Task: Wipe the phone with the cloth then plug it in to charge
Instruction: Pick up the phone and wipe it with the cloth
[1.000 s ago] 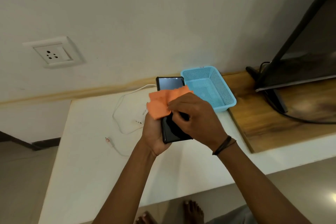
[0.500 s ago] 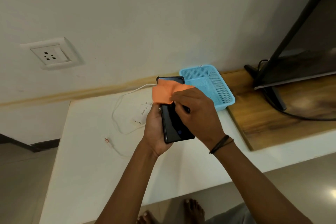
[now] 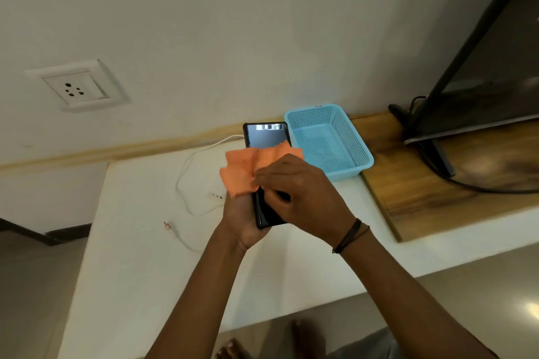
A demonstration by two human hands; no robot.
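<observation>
Under the right fingers [image 3: 264, 181] sits the cloth [image 3: 248, 170], pinched and pressed onto the phone [image 3: 267, 137] about mid-screen; right hand [image 3: 303, 198] is closed on the cloth. Left hand [image 3: 242, 218] cups the phone from below and behind, fingers wrapped round its lower edges, clamped on it. Phone is held above the counter [image 3: 131, 242], tilted, top end toward the wall, near the basket [image 3: 329, 140]. Handling, my read: phone is rigid, flat, moderately light, glass front so slippery and breakable if dropped on the counter; best held by the long side edges as the left hand does, keeping the bottom port free. Cloth is soft, floppy, weightless, bunches easily; pinch it in a wad so it backs the fingertips. Looks: phone is black, dark case with raised corners, glossy screen reflecting a bright patch at the top. Cloth is orange, crumpled, with a ragged edge, overhanging the phone's left side. White cable [image 3: 186, 183] loops on the counter just left of the hands, its plug end [image 3: 167, 225] lying free; a charger block seems to lie by the loop, mostly hidden. Socket [image 3: 73, 87] is on the wall, well apart to the left, nothing plugged in.
</observation>
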